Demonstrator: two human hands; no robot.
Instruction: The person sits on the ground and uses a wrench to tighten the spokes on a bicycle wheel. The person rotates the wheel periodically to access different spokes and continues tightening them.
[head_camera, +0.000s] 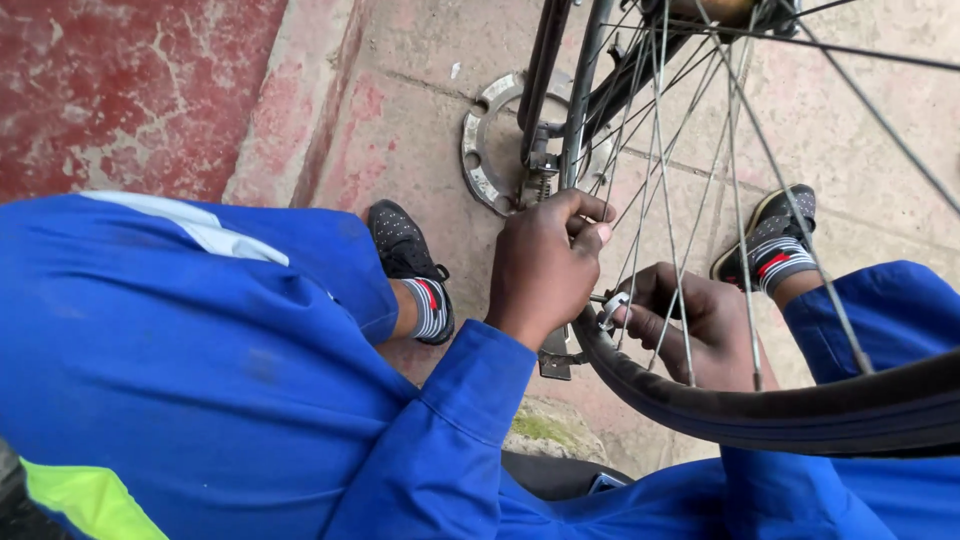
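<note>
A bicycle wheel with a black tyre (800, 410) and thin metal spokes (668, 180) stands in front of me. My left hand (545, 265) is closed around the frame tube (575, 110) and a spoke near it. My right hand (695, 325) reaches through the spokes and grips a small silver tool (612, 308) at the rim. Both arms wear blue sleeves.
A toothed metal ring (480, 150) lies on the reddish paved ground behind the frame. My two feet in dark shoes (400, 245) and striped socks (775, 260) rest either side of the wheel. My blue-clad knee (180, 330) fills the left foreground.
</note>
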